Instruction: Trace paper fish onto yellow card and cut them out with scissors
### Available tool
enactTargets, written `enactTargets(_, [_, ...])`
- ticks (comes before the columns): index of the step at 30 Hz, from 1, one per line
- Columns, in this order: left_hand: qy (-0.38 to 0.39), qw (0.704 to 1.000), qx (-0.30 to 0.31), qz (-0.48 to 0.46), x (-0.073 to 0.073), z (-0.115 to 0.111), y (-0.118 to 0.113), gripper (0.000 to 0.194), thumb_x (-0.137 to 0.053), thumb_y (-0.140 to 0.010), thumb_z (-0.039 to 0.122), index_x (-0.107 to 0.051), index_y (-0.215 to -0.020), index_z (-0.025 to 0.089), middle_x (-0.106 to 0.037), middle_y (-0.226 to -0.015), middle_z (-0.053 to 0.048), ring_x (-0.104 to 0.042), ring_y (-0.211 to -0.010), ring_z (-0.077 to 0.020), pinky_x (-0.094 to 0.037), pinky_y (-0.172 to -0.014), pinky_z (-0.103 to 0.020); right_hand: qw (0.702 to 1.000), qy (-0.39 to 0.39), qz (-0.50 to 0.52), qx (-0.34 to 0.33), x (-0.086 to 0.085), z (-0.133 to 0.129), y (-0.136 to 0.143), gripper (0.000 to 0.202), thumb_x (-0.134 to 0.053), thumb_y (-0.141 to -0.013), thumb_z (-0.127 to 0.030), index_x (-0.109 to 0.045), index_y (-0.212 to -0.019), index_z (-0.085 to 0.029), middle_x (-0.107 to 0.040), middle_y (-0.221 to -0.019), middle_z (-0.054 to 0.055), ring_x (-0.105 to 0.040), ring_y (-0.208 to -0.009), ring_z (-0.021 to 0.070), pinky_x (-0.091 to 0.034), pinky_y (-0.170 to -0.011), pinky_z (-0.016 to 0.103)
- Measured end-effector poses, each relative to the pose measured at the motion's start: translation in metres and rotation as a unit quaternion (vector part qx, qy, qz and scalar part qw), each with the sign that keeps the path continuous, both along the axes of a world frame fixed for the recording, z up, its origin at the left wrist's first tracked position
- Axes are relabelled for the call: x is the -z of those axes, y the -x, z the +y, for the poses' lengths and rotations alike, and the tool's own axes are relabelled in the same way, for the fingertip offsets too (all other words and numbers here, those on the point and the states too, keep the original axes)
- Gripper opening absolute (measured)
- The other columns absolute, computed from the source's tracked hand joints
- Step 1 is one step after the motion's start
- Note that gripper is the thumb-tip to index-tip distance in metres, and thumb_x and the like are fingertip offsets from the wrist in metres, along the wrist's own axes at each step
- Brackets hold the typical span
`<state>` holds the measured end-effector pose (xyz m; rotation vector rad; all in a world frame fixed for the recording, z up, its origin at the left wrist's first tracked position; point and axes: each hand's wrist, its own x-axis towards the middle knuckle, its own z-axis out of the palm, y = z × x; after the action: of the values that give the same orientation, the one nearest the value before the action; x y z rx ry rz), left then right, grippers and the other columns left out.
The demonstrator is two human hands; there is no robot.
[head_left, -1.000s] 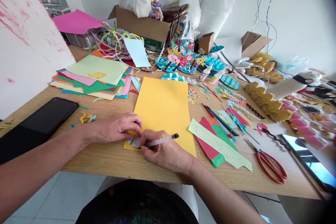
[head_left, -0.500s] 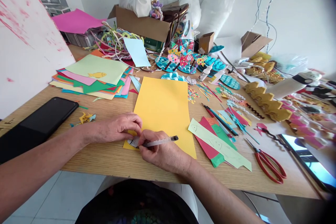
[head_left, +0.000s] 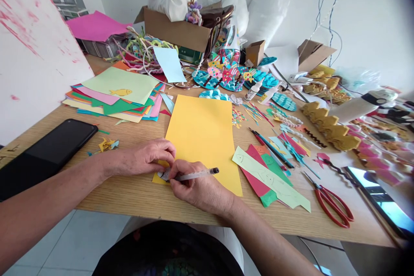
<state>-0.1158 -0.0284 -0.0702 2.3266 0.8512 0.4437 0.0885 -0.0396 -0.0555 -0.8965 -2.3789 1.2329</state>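
Note:
A yellow paper sheet (head_left: 202,138) lies in front of me on the wooden table. Near its lower left corner is a small grey-white paper cutout (head_left: 163,175) with dark drawn lines, half covered by my fingers; its full outline is hidden. My left hand (head_left: 151,156) rests at the sheet's left edge, fingers bent together and fingertips holding the cutout down. In my right hand (head_left: 197,187) is a pen (head_left: 197,175) with a clear barrel and dark end, gripped low. Its tip is at the cutout's right side, hidden behind my fingers.
Stacked coloured paper (head_left: 119,90) with a yellow fish cutout (head_left: 120,92) on top lies left, behind a black phone (head_left: 64,142). To the right are paper strips with drawn fish (head_left: 268,177), red-handled scissors (head_left: 333,205) and glue bottles (head_left: 254,89). A cardboard box (head_left: 176,30) stands behind.
The pen and my right hand have shifted very slightly to the left along the cutout. My left hand keeps its place; the whole view has moved a little.

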Motion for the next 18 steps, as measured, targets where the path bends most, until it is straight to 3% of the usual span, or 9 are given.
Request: enactTargets(18, [0.001,1.0,0.008,0.014,-0.0055,-0.0025,-0.0017,0.015,-0.048,-0.089,0.018,-0.061,-0.08,0.02,-0.054,-0.096,-0.002,-0.049,-0.092,-0.0155,-0.037,-0.084,-0.025,1.0,-0.019,0.003,0.003,0.0038,-0.0006,0.0086,0.008,-0.051,-0.075,-0.011,-0.054,-0.075,-0.019,-0.053,-0.06,-0.005,-0.046,-0.049,0.0077,-0.037,-0.051,0.018])
